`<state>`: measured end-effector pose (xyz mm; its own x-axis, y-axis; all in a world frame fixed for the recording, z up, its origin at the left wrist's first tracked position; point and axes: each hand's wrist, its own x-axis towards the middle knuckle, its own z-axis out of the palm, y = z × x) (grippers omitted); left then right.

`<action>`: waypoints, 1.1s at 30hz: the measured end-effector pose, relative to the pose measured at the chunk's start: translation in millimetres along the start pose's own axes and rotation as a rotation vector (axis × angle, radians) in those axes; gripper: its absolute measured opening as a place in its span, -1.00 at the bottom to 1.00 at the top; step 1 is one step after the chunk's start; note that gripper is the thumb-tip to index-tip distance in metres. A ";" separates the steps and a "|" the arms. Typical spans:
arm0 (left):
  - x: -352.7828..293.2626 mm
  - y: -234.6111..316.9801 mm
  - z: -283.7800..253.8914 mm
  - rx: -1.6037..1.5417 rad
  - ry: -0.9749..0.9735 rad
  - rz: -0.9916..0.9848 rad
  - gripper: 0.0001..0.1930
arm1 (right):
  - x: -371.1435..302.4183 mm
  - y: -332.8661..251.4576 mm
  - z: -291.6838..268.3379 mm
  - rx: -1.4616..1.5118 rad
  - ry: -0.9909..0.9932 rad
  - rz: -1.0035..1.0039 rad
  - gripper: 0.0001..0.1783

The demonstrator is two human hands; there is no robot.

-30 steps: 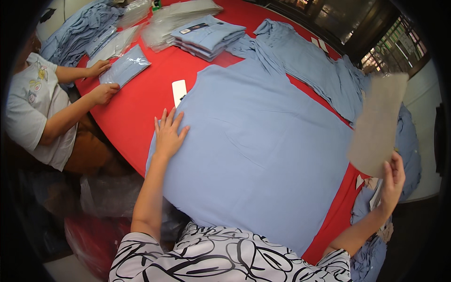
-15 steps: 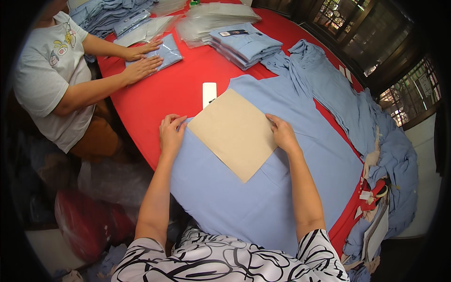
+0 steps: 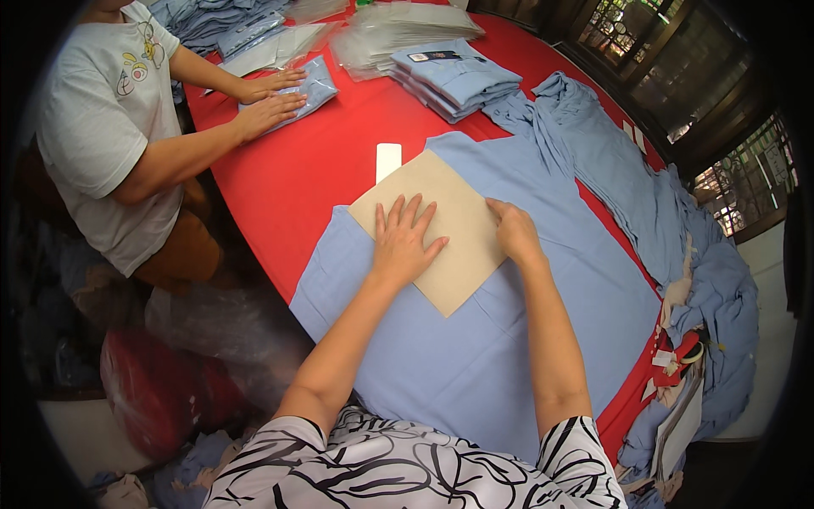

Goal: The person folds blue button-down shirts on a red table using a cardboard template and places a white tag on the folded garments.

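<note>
A tan square sheet of cardboard (image 3: 459, 222) lies cornerwise on a light blue garment (image 3: 509, 356) spread over the table. My left hand (image 3: 404, 246) rests flat on the sheet's left half, its fingers spread. At the right corner, my right hand (image 3: 516, 233) has its index finger along the edge and the other fingers curled, apparently gripping the sheet; its thumb is hard to make out. From under the sheet's upper left edge sticks out a white strip (image 3: 388, 161).
On the red-covered table (image 3: 271, 220) stand folded blue shirts (image 3: 458, 76) and clear plastic bags (image 3: 407, 34). Blue garments (image 3: 593, 144) heap along the right edge. At the left, a co-worker (image 3: 110, 136) presses both hands on a bagged blue shirt (image 3: 318, 89).
My left hand has left the sheet's left corner and moved right, now flat on top of it. My right hand stays at the right corner. The whole view has shifted slightly.
</note>
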<state>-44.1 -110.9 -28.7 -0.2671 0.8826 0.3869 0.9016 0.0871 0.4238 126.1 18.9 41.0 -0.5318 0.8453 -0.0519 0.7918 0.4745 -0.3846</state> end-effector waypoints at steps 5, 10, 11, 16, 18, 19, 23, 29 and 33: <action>-1.5 -1.0 4.4 0.065 -0.059 -0.042 -0.31 | -0.9 1.6 5.0 -0.079 0.028 -0.037 -0.38; 0.7 -1.2 6.9 0.067 -0.066 -0.033 -0.31 | -1.3 3.3 11.6 -0.156 0.053 -0.003 -0.40; 0.8 -1.6 8.0 0.069 -0.060 -0.028 -0.30 | -1.5 5.3 14.1 -0.160 0.061 0.000 -0.40; 3.3 -4.0 7.1 0.068 -0.083 -0.027 -0.30 | 2.9 17.3 15.2 -0.188 0.061 -0.046 -0.63; 3.0 -8.9 4.0 0.073 -0.078 -0.026 -0.29 | 9.8 18.2 12.3 -0.179 0.037 -0.046 -0.59; 3.1 -9.3 3.1 0.074 -0.076 -0.023 -0.29 | 17.2 26.9 7.8 -0.158 0.035 -0.045 -0.57; 6.2 -1.2 5.2 0.070 -0.052 -0.017 -0.29 | 56.2 94.9 -6.3 -0.248 0.469 0.148 -0.47; 10.7 5.4 7.4 0.061 -0.029 -0.048 -0.30 | 77.7 154.3 -26.6 -0.295 0.474 0.474 -0.50; 10.3 7.4 9.3 0.065 -0.013 -0.044 -0.29 | 72.0 131.8 -50.4 -0.091 0.434 0.107 -0.53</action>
<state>-37.0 -96.9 -29.2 -0.3032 0.8832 0.3578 0.9092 0.1557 0.3861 207.3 154.7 32.9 -0.2857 0.9062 0.3117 0.8687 0.3822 -0.3150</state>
